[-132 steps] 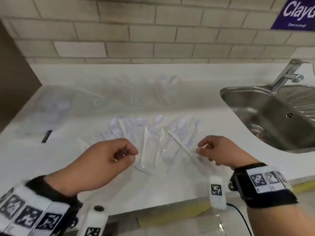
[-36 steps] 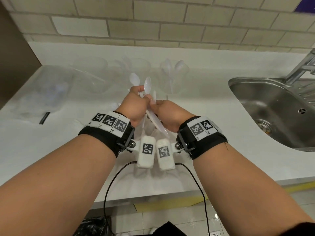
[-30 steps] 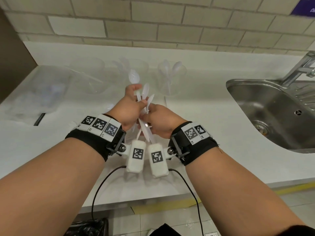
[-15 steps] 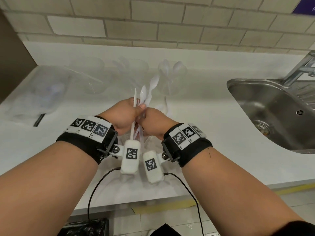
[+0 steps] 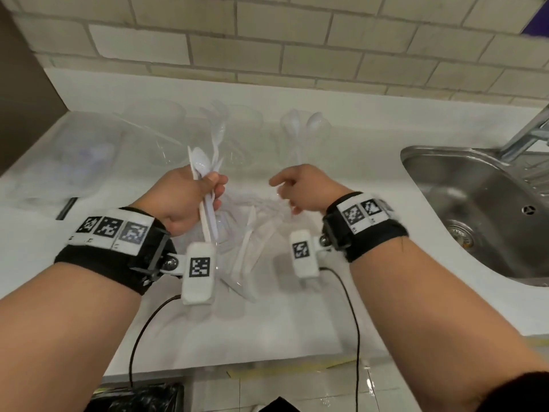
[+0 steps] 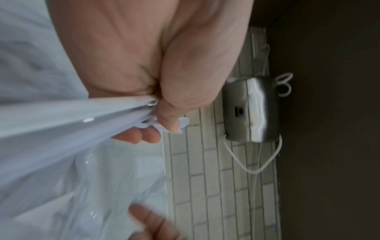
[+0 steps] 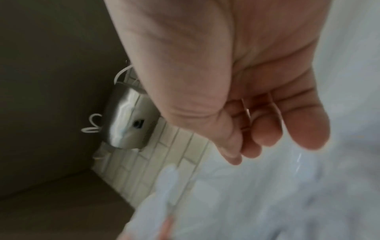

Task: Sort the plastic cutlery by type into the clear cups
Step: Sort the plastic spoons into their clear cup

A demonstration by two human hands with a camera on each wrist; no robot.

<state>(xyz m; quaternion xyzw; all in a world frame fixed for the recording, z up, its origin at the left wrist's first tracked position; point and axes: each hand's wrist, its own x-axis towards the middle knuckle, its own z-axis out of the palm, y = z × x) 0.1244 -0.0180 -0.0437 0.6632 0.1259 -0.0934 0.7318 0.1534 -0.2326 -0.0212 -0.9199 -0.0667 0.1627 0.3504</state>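
Note:
My left hand [image 5: 212, 188] grips a bundle of white plastic spoons [image 5: 203, 171], bowls up, over the counter; the left wrist view shows the fingers [image 6: 168, 116] curled round the handles [image 6: 82, 123]. My right hand [image 5: 285, 191] hovers to the right of it, fingers loosely curled and holding nothing, as the right wrist view [image 7: 257, 138] confirms. Between and below the hands lies a pile of white and clear cutlery [image 5: 252, 230]. Three clear cups stand at the back: a left one [image 5: 160, 129], a middle one [image 5: 237, 132] with cutlery in it, and a right one [image 5: 306, 135] with spoons.
A steel sink [image 5: 475, 203] with a tap [image 5: 528, 135] lies to the right. A crumpled clear bag [image 5: 74, 156] and a small black item [image 5: 66, 208] sit at the left. Brick wall behind the counter. A metal wall unit [image 6: 252, 110] shows in both wrist views.
Both hands were pressed together on the bundle of spoons. My right hand has let go and moved off to the right, while the left hand keeps the bundle.

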